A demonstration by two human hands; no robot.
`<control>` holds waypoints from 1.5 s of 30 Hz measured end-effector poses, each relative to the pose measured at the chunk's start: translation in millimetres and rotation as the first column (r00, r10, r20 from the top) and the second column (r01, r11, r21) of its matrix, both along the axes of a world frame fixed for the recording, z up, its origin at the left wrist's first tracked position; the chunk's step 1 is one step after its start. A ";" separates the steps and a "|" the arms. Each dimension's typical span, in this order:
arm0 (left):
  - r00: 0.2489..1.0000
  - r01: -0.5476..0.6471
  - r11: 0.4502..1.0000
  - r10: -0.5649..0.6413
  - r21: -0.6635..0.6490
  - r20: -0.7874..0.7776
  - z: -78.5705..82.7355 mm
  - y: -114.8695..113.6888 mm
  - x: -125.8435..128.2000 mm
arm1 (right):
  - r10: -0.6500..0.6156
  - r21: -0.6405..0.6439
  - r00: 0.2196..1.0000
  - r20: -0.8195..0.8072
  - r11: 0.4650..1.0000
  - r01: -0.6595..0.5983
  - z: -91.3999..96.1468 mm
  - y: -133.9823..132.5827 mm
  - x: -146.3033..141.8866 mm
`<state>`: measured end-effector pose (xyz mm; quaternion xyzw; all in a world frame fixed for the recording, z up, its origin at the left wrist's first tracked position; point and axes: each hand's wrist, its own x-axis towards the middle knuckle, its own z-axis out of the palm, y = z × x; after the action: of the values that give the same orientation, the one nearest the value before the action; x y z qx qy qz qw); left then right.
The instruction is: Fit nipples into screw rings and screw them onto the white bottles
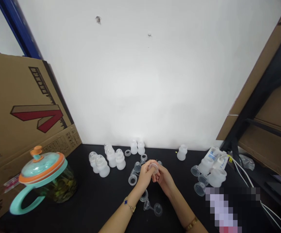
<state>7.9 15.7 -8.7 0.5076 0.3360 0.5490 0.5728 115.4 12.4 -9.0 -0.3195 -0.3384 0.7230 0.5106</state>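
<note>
My left hand (145,173) and my right hand (164,180) meet over the middle of the black table, fingers closed around a translucent bottle ring (153,166). Fingers partly cover the ring, so I cannot tell whether a nipple sits in it. Around my hands lie loose bottle parts: a collar ring (132,180), a clear cap (137,167) and another ring (144,157). Nearer to me, below my hands, are a silicone nipple (147,204) and a clear round piece (158,209).
Several capped baby bottles (102,166) stand to the left; uncapped bottles (141,148) stand by the wall. One bottle (182,152) is right of them. More bottles (216,178), dome caps (199,189) and a power strip with white cables (224,159) sit right. A tea jug (43,174) stands left.
</note>
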 end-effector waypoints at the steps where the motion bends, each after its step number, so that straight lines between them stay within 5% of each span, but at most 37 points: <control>1: 1.000 0.000 1.000 0.000 -0.002 -0.002 0.6 -0.1 -0.3 | 0.001 0.010 1.000 -0.003 1.000 -0.001 0.4 -0.3 0.0; 20: 0.997 0.048 0.996 -0.043 -0.076 0.065 6.4 -5.9 -1.2 | -0.060 -0.052 0.996 -0.063 0.997 0.057 0.9 0.8 -1.8; 45: 0.998 -0.007 0.999 0.009 0.044 -0.055 -2.9 -5.5 5.2 | -0.057 -0.033 0.996 -0.075 0.998 0.054 -8.6 4.8 -3.2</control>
<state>13.1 10.2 -11.6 0.5338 0.3416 0.5442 0.5497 112.2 17.2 -17.6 -0.3088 -0.2986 0.7253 0.5380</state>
